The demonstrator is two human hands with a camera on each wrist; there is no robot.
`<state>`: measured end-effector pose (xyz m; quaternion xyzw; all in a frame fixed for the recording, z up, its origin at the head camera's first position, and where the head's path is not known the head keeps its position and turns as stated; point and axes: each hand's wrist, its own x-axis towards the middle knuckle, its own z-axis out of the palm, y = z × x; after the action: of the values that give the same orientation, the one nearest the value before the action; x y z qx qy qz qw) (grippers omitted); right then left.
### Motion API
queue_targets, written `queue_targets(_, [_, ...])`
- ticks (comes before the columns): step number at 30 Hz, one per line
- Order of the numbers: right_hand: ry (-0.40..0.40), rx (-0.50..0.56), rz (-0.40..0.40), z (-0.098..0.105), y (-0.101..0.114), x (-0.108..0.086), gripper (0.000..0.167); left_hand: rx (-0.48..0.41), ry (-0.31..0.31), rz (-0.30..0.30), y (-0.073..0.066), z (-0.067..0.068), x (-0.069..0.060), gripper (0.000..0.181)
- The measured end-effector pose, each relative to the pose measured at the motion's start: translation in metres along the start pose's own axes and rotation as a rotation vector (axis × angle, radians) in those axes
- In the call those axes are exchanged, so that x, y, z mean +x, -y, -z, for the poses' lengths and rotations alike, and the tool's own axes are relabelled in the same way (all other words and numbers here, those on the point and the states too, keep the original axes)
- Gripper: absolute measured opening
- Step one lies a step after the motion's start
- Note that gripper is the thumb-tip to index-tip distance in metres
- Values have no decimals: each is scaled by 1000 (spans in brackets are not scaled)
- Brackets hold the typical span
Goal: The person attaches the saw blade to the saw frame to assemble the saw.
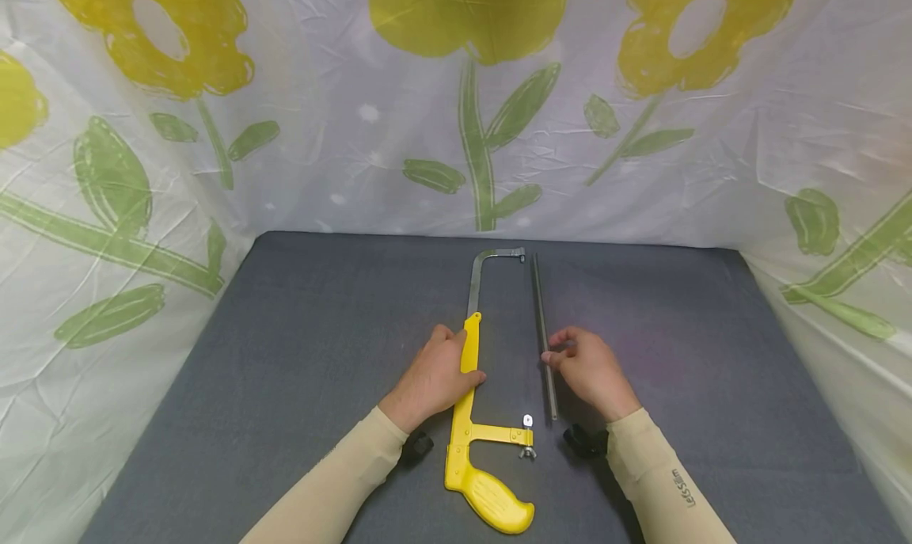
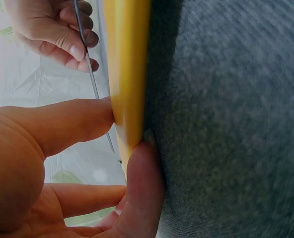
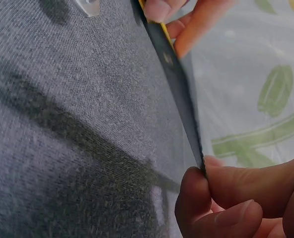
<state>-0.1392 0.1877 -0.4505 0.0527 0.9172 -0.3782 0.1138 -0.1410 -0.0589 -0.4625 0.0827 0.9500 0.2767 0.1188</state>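
Your left hand (image 1: 436, 372) grips the yellow hacksaw frame (image 1: 470, 352); your right hand (image 1: 590, 372) pinches the hacksaw blade (image 1: 540, 298) beside the frame's open side, apparently for fitting. The next move probably calls for aligning both ends.

White sheeting (image 1: 321, 132) — with yellow flowers (image 1: 466, 13) — hangs behind a grey tabletop (image 1: 321, 314).

From my head, light falls soft and even: the curtain (image 1: 313, 132) is pale, the table (image 1: 285, 354) dull grey, faint shadow edging my right sleeve (image 1: 663, 473), and the side walls lean outward toward the margins. At my left wrist, the close saw (image 2: 129, 69) blurs and my left hand (image 2: 47, 134) is dim. At my right, dark shadow bands cross grainy fabric; the metal strip (image 3: 179, 89) looks smeared.
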Motion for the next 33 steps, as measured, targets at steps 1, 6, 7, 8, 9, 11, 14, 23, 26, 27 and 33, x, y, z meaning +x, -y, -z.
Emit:
queue_targets(1, [3, 5, -1, 0, 0, 0, 28, -3, 0, -1, 0, 0, 0, 84])
queue_targets(6, [19, 32, 4, -3, -1, 1, 27, -8, 3, 4, 0, 0, -1, 83])
queue_targets(7, [23, 39, 7, -3, -1, 1, 27, -5, 3, 5, 0, 0, -1, 83])
queue_targets(8, [26, 46, 12, -3, -1, 1, 27, -2, 4, 6, -1, 0, -1, 83])
queue_targets(9, [28, 52, 15, -4, -1, 1, 27, 1, 5, 8, -1, 0, -1, 83])
queue_targets(11, [28, 62, 24, -5, -1, 2, 26, 6, 6, 12, -1, -1, -1, 83])
queue_targets(14, [28, 74, 37, -7, -1, 3, 26, 7, 7, 18, -2, -1, -1, 83])
queue_targets(23, [32, 88, 34, -12, -2, 4, 24, 7, 7, 22, -1, -1, -1, 84])
queue_targets(26, [33, 86, 25, -13, -1, 4, 24, 7, 8, 18, -1, 0, -1, 84])
queue_targets(27, [34, 87, 23, -13, -1, 4, 24, 6, 8, 17, -1, 0, -1, 84])
queue_targets(33, [34, 100, 15, -14, -2, 5, 23, 4, 8, 13, -1, 0, -1, 84])
